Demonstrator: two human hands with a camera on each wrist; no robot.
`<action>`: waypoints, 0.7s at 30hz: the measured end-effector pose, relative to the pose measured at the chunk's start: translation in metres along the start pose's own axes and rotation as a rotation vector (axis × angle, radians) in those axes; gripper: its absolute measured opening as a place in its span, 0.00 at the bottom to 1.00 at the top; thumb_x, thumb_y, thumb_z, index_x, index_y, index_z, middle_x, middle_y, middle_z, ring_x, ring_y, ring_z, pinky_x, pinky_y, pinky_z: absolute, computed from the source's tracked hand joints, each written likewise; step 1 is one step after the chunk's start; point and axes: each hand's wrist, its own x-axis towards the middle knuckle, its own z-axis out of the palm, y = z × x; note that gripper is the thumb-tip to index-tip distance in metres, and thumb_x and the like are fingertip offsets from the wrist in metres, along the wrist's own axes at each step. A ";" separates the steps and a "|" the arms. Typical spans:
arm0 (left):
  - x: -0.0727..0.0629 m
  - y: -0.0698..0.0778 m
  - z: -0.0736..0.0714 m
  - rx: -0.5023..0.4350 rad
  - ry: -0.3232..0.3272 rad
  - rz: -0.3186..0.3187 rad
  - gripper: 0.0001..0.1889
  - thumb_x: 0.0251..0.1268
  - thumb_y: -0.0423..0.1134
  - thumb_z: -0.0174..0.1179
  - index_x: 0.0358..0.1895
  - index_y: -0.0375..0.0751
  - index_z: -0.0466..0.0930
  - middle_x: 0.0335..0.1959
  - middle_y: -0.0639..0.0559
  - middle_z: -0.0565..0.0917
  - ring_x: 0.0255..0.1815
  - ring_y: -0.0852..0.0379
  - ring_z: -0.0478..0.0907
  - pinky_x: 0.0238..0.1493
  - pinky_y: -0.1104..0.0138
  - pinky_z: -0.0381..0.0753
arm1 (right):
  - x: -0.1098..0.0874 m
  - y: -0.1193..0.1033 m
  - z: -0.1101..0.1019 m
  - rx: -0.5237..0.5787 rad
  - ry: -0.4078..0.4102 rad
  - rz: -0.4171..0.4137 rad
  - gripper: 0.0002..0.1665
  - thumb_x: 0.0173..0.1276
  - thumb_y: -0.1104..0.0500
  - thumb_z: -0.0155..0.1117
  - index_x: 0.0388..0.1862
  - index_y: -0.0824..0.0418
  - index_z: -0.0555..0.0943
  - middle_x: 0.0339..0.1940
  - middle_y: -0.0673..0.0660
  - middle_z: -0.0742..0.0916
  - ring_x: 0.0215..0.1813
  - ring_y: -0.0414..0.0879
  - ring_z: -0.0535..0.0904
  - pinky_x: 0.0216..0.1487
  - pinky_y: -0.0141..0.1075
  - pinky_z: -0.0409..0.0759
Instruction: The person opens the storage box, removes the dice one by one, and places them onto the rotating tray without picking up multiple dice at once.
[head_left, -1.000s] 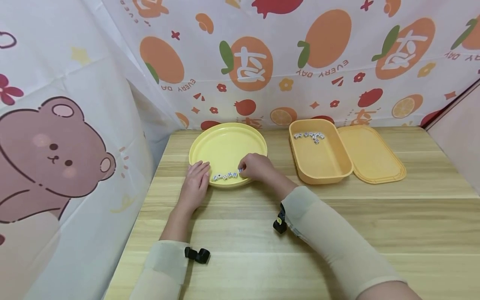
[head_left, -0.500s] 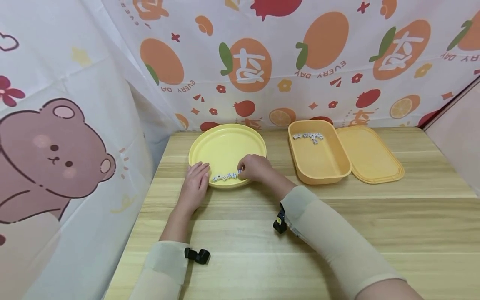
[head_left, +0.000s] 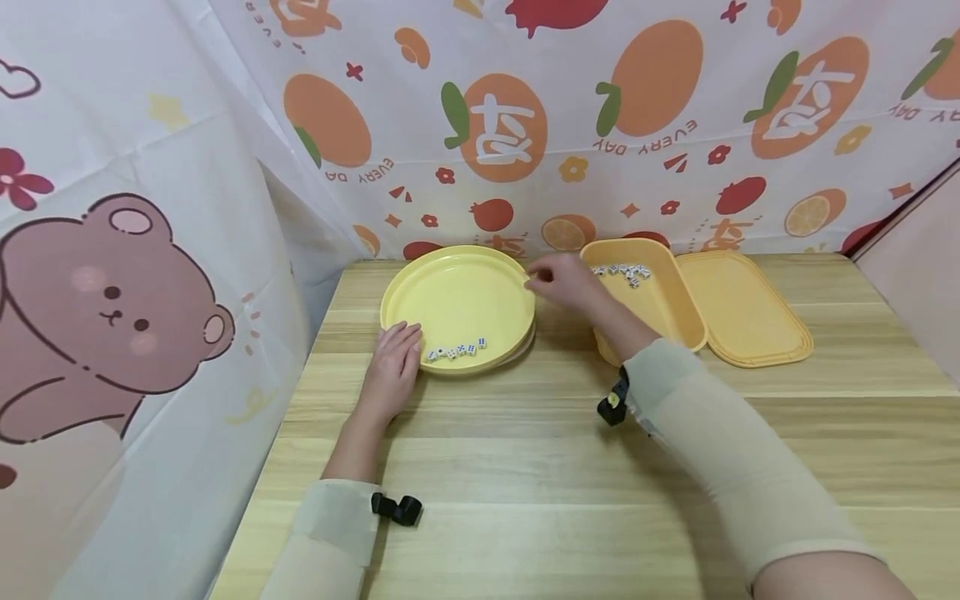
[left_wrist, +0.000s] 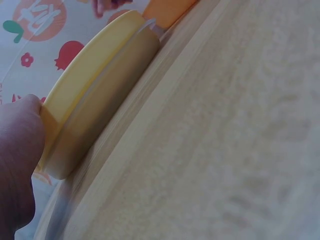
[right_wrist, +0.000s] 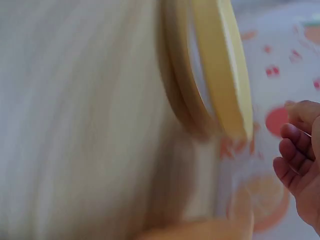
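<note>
A round yellow tray [head_left: 457, 292] sits on the wooden table. Several white dice [head_left: 452, 353] with coloured pips lie in a row along its near side, the rightmost one slightly apart. My left hand [head_left: 392, 362] rests on the tray's left front rim, fingers extended over the edge; the left wrist view shows this hand [left_wrist: 20, 145] against the tray's wall [left_wrist: 82, 75]. My right hand [head_left: 566, 282] is raised between the tray and a box. Its loosely curled fingers appear to hold nothing in the right wrist view, where the hand [right_wrist: 302, 155] is apart from the tray [right_wrist: 220, 70].
An orange-yellow rectangular box [head_left: 660, 312] stands right of the tray, with several more dice [head_left: 630, 273] at its far end. The box's lid [head_left: 742, 308] lies flat beside it. Behind the table [head_left: 525, 483] hangs a fruit-print cloth [head_left: 570, 100]; a bear-print cloth [head_left: 150, 308] hangs at left.
My right hand has let go of the rightmost die, leaving it in the tray, and has moved up and right toward the box. The left hand stays on the rim.
</note>
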 end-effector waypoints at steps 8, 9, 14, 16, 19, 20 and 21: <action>0.001 -0.001 -0.003 0.008 -0.002 0.007 0.20 0.79 0.38 0.44 0.62 0.27 0.75 0.66 0.39 0.75 0.74 0.41 0.62 0.79 0.42 0.45 | -0.011 0.054 -0.053 -0.053 0.192 0.119 0.16 0.71 0.55 0.59 0.50 0.62 0.84 0.39 0.60 0.84 0.37 0.52 0.75 0.35 0.41 0.74; 0.001 -0.001 -0.004 0.009 -0.003 0.006 0.20 0.78 0.38 0.44 0.62 0.27 0.75 0.66 0.39 0.75 0.74 0.41 0.62 0.79 0.42 0.45 | -0.012 0.062 -0.056 -0.062 0.191 0.145 0.16 0.72 0.55 0.59 0.51 0.62 0.83 0.39 0.61 0.83 0.37 0.52 0.75 0.35 0.41 0.74; 0.000 0.000 -0.004 0.009 -0.004 0.005 0.20 0.78 0.38 0.46 0.61 0.27 0.75 0.66 0.39 0.76 0.74 0.42 0.62 0.78 0.41 0.45 | -0.019 0.098 -0.058 -0.151 0.134 0.221 0.18 0.70 0.57 0.59 0.53 0.67 0.82 0.43 0.65 0.84 0.42 0.56 0.76 0.43 0.48 0.76; 0.000 0.001 -0.004 0.006 -0.006 0.004 0.20 0.78 0.38 0.46 0.61 0.27 0.75 0.66 0.40 0.76 0.74 0.42 0.62 0.79 0.42 0.45 | -0.021 0.107 -0.056 -0.192 0.099 0.225 0.18 0.69 0.59 0.61 0.53 0.69 0.82 0.47 0.67 0.85 0.48 0.58 0.77 0.53 0.51 0.77; -0.001 0.001 -0.004 0.007 -0.010 0.004 0.20 0.78 0.38 0.45 0.61 0.27 0.75 0.66 0.39 0.75 0.74 0.42 0.62 0.79 0.42 0.45 | -0.023 0.115 -0.053 -0.230 0.044 0.237 0.21 0.67 0.60 0.62 0.56 0.70 0.80 0.54 0.69 0.83 0.57 0.61 0.76 0.64 0.56 0.73; -0.002 0.001 -0.003 0.006 -0.011 0.001 0.20 0.78 0.39 0.45 0.62 0.27 0.75 0.66 0.39 0.75 0.74 0.42 0.61 0.79 0.42 0.45 | -0.024 0.116 -0.051 -0.231 0.026 0.244 0.23 0.66 0.60 0.63 0.58 0.69 0.78 0.57 0.69 0.82 0.60 0.62 0.75 0.67 0.57 0.70; -0.002 0.001 -0.003 0.007 -0.013 -0.002 0.20 0.78 0.39 0.45 0.62 0.27 0.75 0.67 0.39 0.75 0.74 0.42 0.61 0.79 0.42 0.45 | -0.025 0.117 -0.050 -0.236 0.010 0.253 0.26 0.66 0.59 0.64 0.61 0.68 0.76 0.60 0.69 0.80 0.62 0.62 0.74 0.69 0.58 0.68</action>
